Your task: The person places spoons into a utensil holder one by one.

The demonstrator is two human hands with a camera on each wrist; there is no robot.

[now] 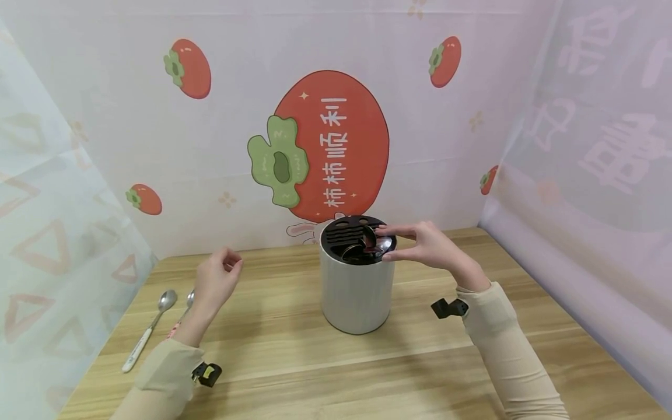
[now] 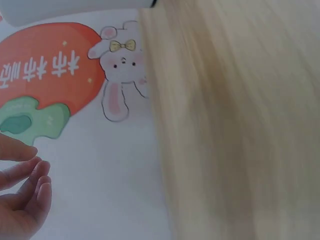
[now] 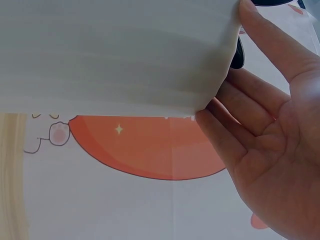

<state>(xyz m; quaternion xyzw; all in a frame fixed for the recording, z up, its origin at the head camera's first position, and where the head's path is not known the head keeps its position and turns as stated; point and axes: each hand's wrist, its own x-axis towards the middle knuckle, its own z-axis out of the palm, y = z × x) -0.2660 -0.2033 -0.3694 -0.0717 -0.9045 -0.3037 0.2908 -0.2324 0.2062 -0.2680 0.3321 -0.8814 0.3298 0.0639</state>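
Note:
A white round utensil holder (image 1: 357,297) with a black slotted top stands upright on the table. Several spoons (image 1: 369,237) poke out of its front opening, one with a shiny silver bowl (image 1: 387,245). My right hand (image 1: 433,248) reaches over the holder's right rim, thumb and fingers apart on either side of that bowl. In the right wrist view its fingertips lie right at the rim of the holder (image 3: 120,60). My left hand (image 1: 215,280) hovers at the left above the table, fingers loosely curled around nothing; the left wrist view shows the same hand (image 2: 22,190).
Two spoons lie on the left side of the wooden table (image 1: 283,373): one with a white handle (image 1: 137,350), another (image 1: 190,298) partly hidden behind the left forearm. A cloth backdrop (image 1: 231,116) printed with persimmons rises behind the table, with more cloth along both sides.

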